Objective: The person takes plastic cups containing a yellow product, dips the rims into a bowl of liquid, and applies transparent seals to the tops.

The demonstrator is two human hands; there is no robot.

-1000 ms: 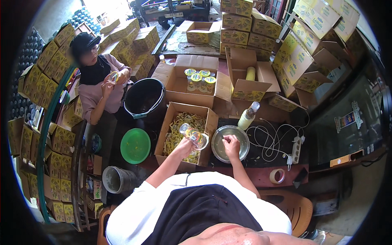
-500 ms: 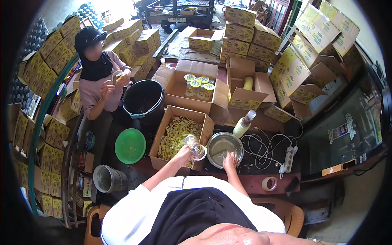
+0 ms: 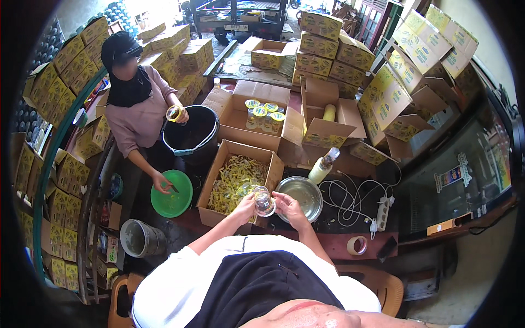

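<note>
In front of my body, my left hand [image 3: 245, 210] grips a clear plastic cup [image 3: 264, 203], apparently with another cup behind it. My right hand [image 3: 292, 209] closes on the cup's right side with its fingertips; the fingers partly hide the contact. Below the cups stands an open carton [image 3: 206, 192] full of yellow-and-white strips or wrappers. Under and beyond my right hand is a round metal bowl [image 3: 302, 193] of cloudy liquid. A bottle with pale contents [image 3: 319, 170] stands just behind the bowl.
Across the left side, a co-worker [image 3: 139, 109] holds a yellow-rimmed cup [image 3: 175, 113] by a black bucket [image 3: 191, 152] and reaches over a green basin [image 3: 171, 203]. Nearby are a grey bucket [image 3: 141, 239], a carton of lidded cups [image 3: 240, 131], a power strip [image 3: 384, 212] and a tape roll [image 3: 357, 245].
My right hand has left the metal bowl and come to the cup in my left hand. The co-worker's hands have separated, one toward the black bucket, the other down to the green basin.
</note>
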